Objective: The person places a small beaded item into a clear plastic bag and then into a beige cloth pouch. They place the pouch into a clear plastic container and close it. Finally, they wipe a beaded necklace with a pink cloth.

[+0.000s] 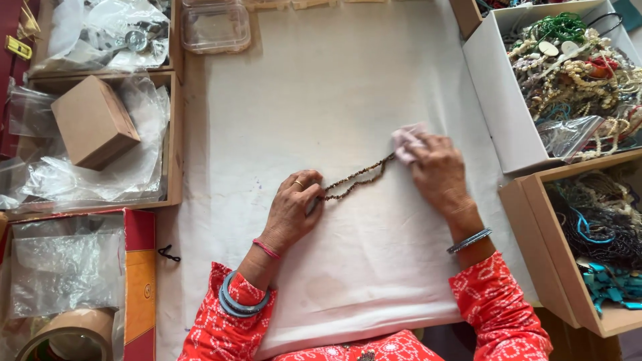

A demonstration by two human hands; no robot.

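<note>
A brown beaded necklace (356,179) lies doubled on a white cloth (321,100) in the middle of the view. My left hand (293,208) pins its near end against the cloth, fingers closed on the strand. My right hand (436,168) presses a small pale pink cloth (405,142) onto the strand's far end. Both wrists wear blue bangles and red patterned sleeves.
A white box (498,100) full of mixed bead jewellery stands at the top right, with a cardboard box (535,247) of dark and turquoise beads below it. At left are wooden trays with plastic bags, a small brown carton (93,122), a clear plastic tub (215,28) and a tape roll (67,334).
</note>
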